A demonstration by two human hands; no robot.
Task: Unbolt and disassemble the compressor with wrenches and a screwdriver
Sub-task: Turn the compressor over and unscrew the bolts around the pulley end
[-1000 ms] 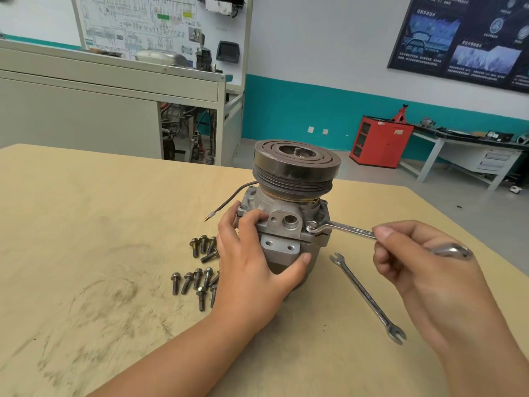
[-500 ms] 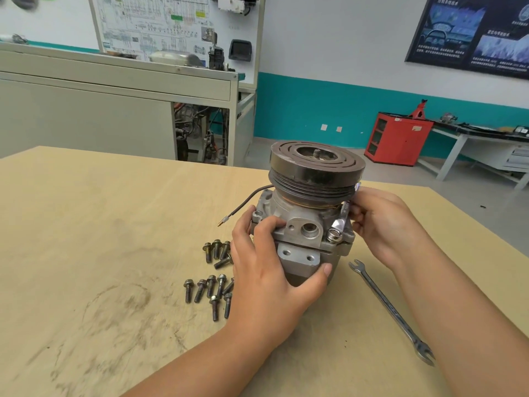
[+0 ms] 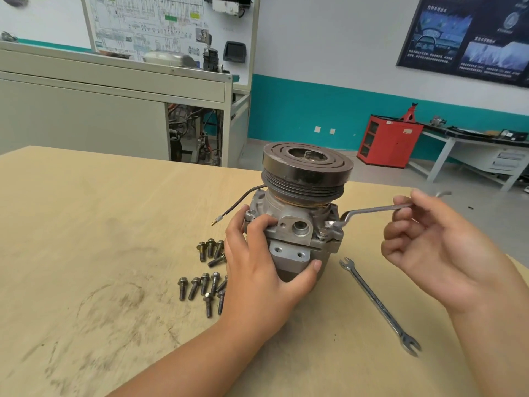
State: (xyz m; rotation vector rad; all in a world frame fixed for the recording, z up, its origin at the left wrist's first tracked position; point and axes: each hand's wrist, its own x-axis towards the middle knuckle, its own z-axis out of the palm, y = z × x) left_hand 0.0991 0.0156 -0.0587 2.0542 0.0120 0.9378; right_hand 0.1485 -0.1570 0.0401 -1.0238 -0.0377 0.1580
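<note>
Wrench swung outward.
The wrench is pinched in the right hand, the compressor gripped by the left hand.

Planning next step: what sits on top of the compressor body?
A dark grooved pulley with a threaded shaft end at its centre; anything beneath the pulley is covered.

Two bare forearms, left hand, right hand, short plain fingernails
</note>
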